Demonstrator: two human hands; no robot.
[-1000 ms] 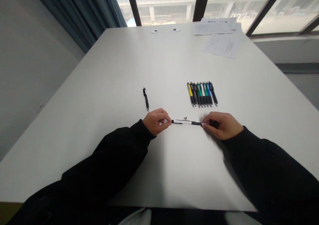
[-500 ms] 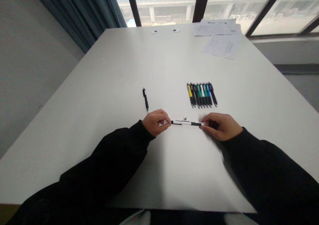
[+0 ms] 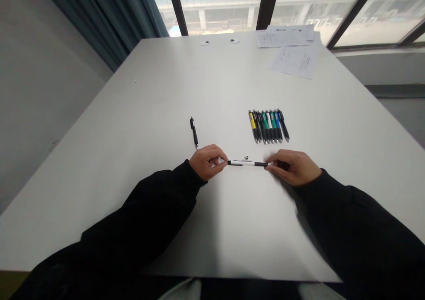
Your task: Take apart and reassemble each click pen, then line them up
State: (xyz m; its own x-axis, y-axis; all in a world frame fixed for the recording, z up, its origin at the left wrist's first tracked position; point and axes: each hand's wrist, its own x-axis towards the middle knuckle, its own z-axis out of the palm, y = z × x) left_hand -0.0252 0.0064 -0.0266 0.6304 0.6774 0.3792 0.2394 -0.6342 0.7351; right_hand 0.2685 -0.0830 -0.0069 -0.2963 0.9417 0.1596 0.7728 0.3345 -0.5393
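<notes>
A black-and-white pen (image 3: 247, 163) lies crosswise just above the white table (image 3: 139, 127), held at both ends. My left hand (image 3: 207, 161) pinches its left end with closed fingers. My right hand (image 3: 294, 167) pinches its right end, fingers closed as well. A tiny small part (image 3: 246, 158) lies on the table just behind the pen. A single black pen (image 3: 194, 132) lies to the left, beyond my left hand. A row of several pens (image 3: 268, 126), yellow, green, white, blue and black, lies side by side beyond my right hand.
Printed paper sheets (image 3: 294, 59) lie at the far right of the table, near the window. Two small round discs (image 3: 219, 41) sit at the far edge. A blue curtain (image 3: 109, 17) hangs at the back left.
My right hand has shifted slightly to the left along the pen. The pen and my left hand have stayed in place.
</notes>
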